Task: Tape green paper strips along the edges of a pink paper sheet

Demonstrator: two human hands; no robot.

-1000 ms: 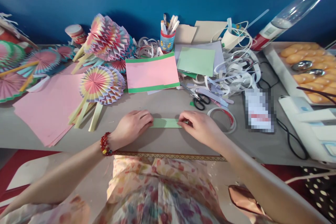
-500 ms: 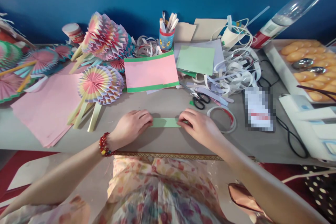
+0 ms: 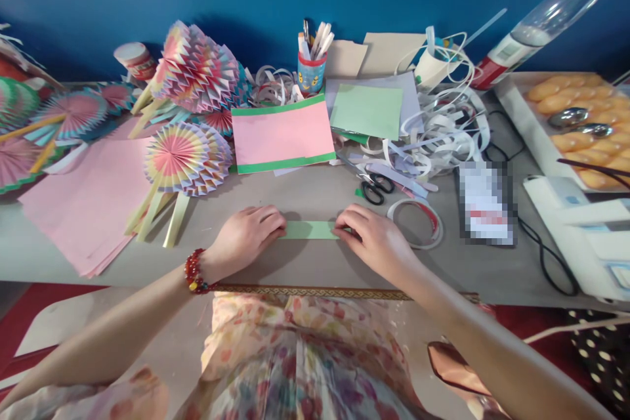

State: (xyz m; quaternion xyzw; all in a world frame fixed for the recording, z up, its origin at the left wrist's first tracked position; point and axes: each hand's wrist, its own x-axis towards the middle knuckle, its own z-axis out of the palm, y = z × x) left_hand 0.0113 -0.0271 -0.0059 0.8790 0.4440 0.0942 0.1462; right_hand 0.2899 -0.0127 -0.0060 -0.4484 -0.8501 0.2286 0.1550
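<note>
A light green paper strip point(image 3: 310, 230) lies flat on the table near its front edge. My left hand point(image 3: 250, 234) pinches the strip's left end, fingers curled, with a red bead bracelet on the wrist. At the right end, my right hand point(image 3: 368, 236) grips the strip between thumb and fingers. Both ends are covered by my fingers. Beyond the strip lies a pink paper sheet with green borders point(image 3: 283, 136). Black-handled scissors point(image 3: 373, 185) and a roll of tape point(image 3: 416, 224) rest close to my right hand.
Folded paper fans point(image 3: 187, 157) and pink sheets point(image 3: 83, 210) spread over the left side. A pen cup point(image 3: 312, 71) stands by the blue wall. Curled paper scraps point(image 3: 443, 125), a pixelated phone-like object point(image 3: 486, 203), a tilted bottle point(image 3: 536, 33) and a food box point(image 3: 512, 111) occupy the right.
</note>
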